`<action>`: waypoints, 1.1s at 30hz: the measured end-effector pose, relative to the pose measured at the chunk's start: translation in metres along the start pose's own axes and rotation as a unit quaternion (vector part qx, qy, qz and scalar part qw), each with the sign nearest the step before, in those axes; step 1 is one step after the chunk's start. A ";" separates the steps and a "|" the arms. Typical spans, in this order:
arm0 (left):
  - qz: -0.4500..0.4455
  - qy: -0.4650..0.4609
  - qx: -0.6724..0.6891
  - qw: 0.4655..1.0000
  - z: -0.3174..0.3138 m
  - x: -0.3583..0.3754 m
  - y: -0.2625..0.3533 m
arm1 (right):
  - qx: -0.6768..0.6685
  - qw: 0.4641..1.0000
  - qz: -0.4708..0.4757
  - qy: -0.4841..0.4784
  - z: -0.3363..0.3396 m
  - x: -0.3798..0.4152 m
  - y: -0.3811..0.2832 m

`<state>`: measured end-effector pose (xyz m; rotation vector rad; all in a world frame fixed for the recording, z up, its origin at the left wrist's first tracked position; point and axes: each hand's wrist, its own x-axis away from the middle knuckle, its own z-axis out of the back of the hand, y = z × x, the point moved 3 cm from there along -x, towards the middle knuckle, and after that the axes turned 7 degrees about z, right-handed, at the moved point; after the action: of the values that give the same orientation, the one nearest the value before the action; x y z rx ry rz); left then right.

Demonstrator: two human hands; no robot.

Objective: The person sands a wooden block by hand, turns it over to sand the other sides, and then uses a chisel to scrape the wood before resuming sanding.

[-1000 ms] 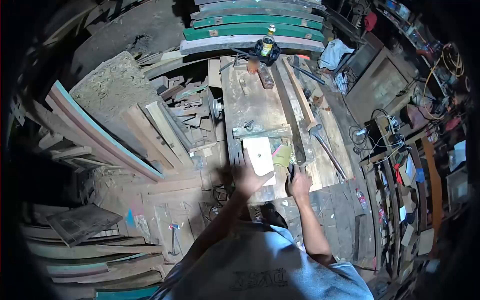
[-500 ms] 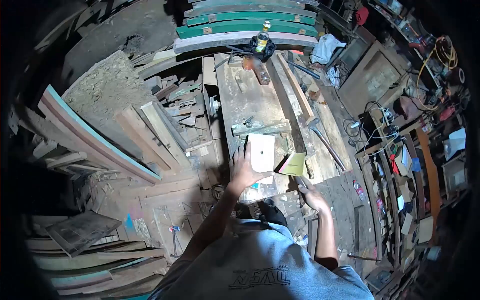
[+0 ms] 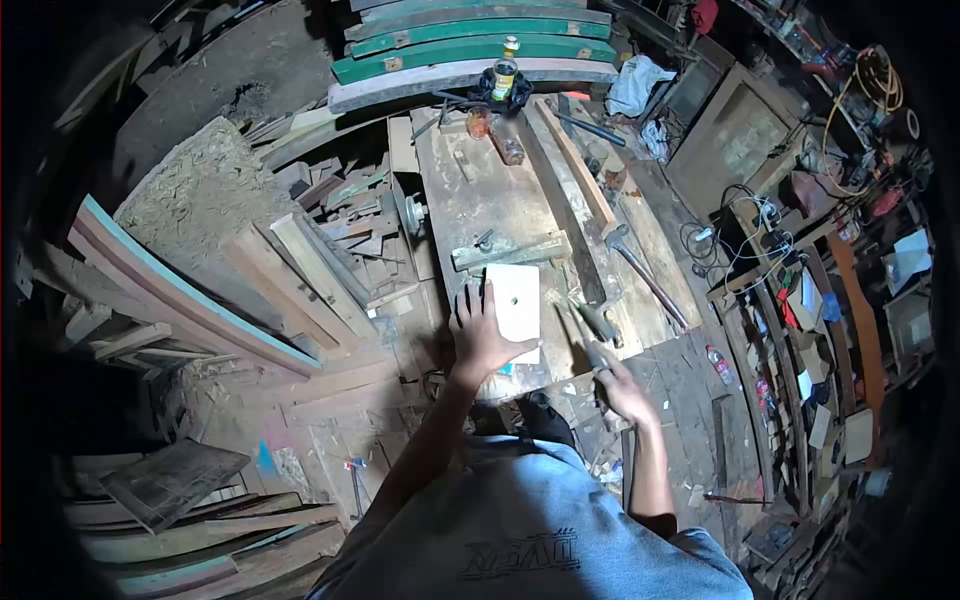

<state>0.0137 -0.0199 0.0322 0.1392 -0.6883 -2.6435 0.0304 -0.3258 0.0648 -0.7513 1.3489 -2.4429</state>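
Note:
A white rectangular board (image 3: 519,308) with a small dark hole lies at the near part of the wooden workbench (image 3: 500,205). My left hand (image 3: 482,338) rests at its lower left, fingers spread along the left side and thumb across the lower part. To the right of the board, my right hand (image 3: 624,392) is closed round the handle of a flat-bladed tool (image 3: 597,325). The blade is blurred and seen nearly edge-on, apart from the board. Just beyond the board, a wood strip (image 3: 510,251) lies crosswise with a small metal piece on it.
A hammer (image 3: 648,275) lies on the bench's right side, near a long wood strip (image 3: 575,165). Bottles (image 3: 503,80) stand at the far end, before stacked green boards (image 3: 480,50). Wood offcuts (image 3: 365,215) pile up at left; cables (image 3: 745,235) tangle at right.
The blade in my right hand has turned from showing its yellow-green face to nearly edge-on. My left hand stays at the white board, its fingers more spread. The whole view has shifted slightly.

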 end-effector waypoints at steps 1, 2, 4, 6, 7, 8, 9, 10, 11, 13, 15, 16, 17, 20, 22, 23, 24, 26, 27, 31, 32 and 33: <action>0.000 0.006 -0.015 1.000 -0.005 -0.004 0.002 | -0.050 0.999 -0.007 -0.010 -0.007 -0.002 0.001; -0.002 -0.006 -0.024 1.000 -0.012 -0.008 0.006 | -0.098 0.995 -0.016 -0.019 -0.013 -0.003 0.002; -0.002 -0.033 -0.042 0.999 -0.028 -0.012 0.012 | -0.165 0.982 -0.072 -0.065 -0.021 0.001 -0.020; 0.038 -0.037 0.011 0.999 -0.029 -0.008 0.019 | -0.076 0.996 0.043 -0.027 -0.030 -0.005 -0.016; 0.039 -0.030 0.022 0.999 -0.027 -0.007 0.021 | -0.062 0.994 0.083 -0.023 -0.034 -0.010 -0.014; 0.040 -0.022 0.032 0.998 -0.025 -0.007 0.024 | -0.017 0.995 0.100 -0.012 -0.034 -0.012 -0.009; 0.041 -0.015 0.043 0.998 -0.021 -0.006 0.027 | -0.024 0.994 0.101 -0.017 -0.033 -0.012 -0.013; 0.046 -0.021 0.033 0.998 -0.019 -0.007 0.029 | -0.031 0.994 0.102 -0.023 -0.031 -0.013 -0.017; 0.051 -0.028 0.023 0.998 -0.016 -0.007 0.032 | -0.037 0.994 0.102 -0.028 -0.028 -0.013 -0.022; -0.013 0.101 -0.009 0.995 -0.029 0.005 0.029 | -0.087 0.994 0.029 -0.060 -0.022 -0.011 -0.043; -0.050 0.160 0.019 0.986 -0.030 0.003 0.027 | -0.045 0.995 0.062 -0.071 -0.019 -0.020 -0.042; -0.043 0.147 0.021 0.988 -0.027 0.002 0.027 | 0.027 0.984 0.174 -0.030 -0.024 -0.029 -0.036; -0.035 0.133 0.023 0.990 -0.024 0.000 0.028 | 0.010 0.988 0.145 -0.049 -0.024 -0.035 -0.023; -0.051 0.153 0.010 0.987 -0.033 0.004 0.027 | -0.026 0.987 0.058 -0.148 -0.021 -0.048 -0.055; -0.023 0.074 -0.055 0.995 -0.034 0.004 0.025 | 0.005 0.976 0.188 -0.108 -0.032 -0.064 -0.040; 0.023 0.043 -0.046 0.998 -0.033 0.004 0.024 | 0.009 0.965 0.248 -0.078 -0.038 -0.067 -0.034; 0.069 0.012 -0.040 0.997 -0.031 0.004 0.024 | 0.048 0.978 0.177 -0.099 -0.037 -0.070 -0.041; 0.099 0.050 -0.057 0.992 -0.047 0.000 0.015 | 0.027 0.981 0.114 -0.153 -0.030 -0.079 -0.056; 0.112 0.069 -0.064 0.989 -0.053 -0.004 0.013 | 0.018 0.980 0.083 -0.178 -0.028 -0.081 -0.057; 0.209 -0.034 -0.066 0.975 -0.011 -0.004 0.050 | 0.000 0.978 0.149 -0.145 -0.030 -0.087 -0.040; 0.173 0.034 -0.052 0.983 -0.014 -0.003 0.048 | -0.031 0.970 0.186 -0.152 -0.024 -0.081 -0.041; 0.170 0.028 -0.058 0.983 -0.010 -0.002 0.051 | -0.006 0.969 0.189 -0.156 -0.022 -0.084 -0.038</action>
<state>0.0355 -0.0647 0.0483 0.0556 -0.4884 -2.3336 0.0899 -0.2518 0.0607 -0.7606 1.2521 -1.9318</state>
